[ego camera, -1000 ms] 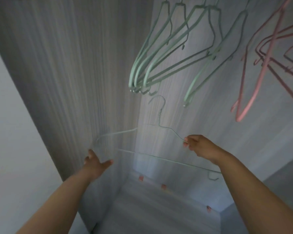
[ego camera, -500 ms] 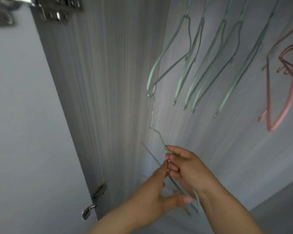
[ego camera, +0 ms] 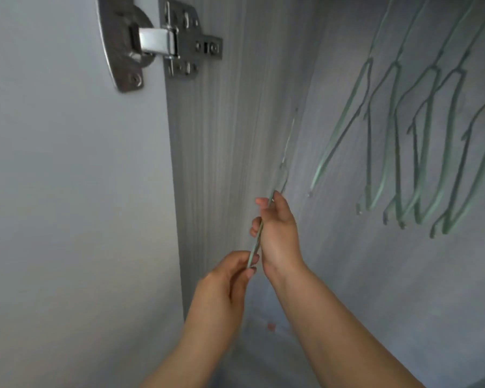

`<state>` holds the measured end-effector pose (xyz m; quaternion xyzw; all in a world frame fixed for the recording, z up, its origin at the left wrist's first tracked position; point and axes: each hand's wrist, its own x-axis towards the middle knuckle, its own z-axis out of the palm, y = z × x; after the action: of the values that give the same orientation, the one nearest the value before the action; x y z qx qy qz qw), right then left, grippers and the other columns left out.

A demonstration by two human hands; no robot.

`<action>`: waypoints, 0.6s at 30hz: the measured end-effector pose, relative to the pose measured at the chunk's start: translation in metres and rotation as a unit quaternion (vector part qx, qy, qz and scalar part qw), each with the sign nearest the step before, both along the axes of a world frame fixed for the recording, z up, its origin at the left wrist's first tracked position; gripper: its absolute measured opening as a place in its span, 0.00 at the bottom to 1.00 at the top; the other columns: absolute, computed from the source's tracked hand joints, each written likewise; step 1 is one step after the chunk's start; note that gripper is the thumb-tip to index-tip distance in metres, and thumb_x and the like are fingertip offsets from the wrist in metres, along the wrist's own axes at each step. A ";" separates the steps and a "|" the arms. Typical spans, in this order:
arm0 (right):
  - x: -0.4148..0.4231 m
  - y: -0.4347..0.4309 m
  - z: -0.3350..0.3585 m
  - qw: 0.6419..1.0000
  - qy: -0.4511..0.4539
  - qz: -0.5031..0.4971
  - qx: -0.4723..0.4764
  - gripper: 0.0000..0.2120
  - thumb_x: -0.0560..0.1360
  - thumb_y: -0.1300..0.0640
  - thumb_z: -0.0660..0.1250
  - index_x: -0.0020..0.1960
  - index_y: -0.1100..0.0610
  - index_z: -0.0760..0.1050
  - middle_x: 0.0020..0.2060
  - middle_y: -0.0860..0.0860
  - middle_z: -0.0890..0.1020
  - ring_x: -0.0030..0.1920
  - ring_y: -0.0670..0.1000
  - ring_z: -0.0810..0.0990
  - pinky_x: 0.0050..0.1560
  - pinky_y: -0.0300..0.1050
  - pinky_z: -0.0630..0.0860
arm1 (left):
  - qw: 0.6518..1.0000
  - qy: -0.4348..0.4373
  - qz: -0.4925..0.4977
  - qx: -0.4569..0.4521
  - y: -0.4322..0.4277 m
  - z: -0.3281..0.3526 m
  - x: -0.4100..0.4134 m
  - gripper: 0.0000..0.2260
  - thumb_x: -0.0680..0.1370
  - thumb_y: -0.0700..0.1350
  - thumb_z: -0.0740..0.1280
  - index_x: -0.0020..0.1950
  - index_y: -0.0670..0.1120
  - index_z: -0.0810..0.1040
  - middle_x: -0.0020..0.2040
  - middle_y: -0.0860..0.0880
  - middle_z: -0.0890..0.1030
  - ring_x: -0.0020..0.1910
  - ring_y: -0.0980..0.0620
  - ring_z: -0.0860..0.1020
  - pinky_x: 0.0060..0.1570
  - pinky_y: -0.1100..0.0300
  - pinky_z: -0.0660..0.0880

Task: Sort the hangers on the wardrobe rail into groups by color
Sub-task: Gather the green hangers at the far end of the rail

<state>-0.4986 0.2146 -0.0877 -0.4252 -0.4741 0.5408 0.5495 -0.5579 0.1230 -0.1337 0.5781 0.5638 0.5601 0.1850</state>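
Observation:
A thin green wire hanger (ego camera: pixel 284 163) stands edge-on against the wardrobe's left inner corner, its neck reaching upward. My right hand (ego camera: pixel 277 233) grips its frame higher up, fingers curled round the wire. My left hand (ego camera: pixel 230 278) pinches the wire's lower part between thumb and fingers just below the right hand. Several thicker green hangers (ego camera: pixel 409 152) hang in a group at the upper right; the rail itself is out of view.
The wardrobe's grey striped side panel (ego camera: pixel 213 163) rises at the centre, with a metal door hinge (ego camera: pixel 157 46) at the top left joining it to the open white door (ego camera: pixel 67 191). A small pink clip (ego camera: pixel 270 327) lies on the wardrobe floor.
The thin hanger has turned from flat-on to edge-on and risen. My left hand came in from the lower left and took hold of its wire. The view swung left, losing the pink hangers.

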 end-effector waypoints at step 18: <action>-0.062 0.058 0.126 0.968 -0.007 -0.116 0.223 0.27 0.72 0.53 0.50 0.70 0.57 0.63 0.53 0.48 0.76 0.48 0.60 0.77 0.56 0.60 0.75 | 0.979 0.013 0.093 0.180 0.069 0.108 -0.036 0.15 0.70 0.49 0.58 0.46 0.72 0.72 0.42 0.73 0.77 0.41 0.74 0.76 0.39 0.84 0.66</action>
<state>-0.5604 0.2730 0.0383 -0.3478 -0.5338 0.3506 0.6865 -0.5942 0.1917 -0.0261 0.5541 0.5076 0.6595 0.0180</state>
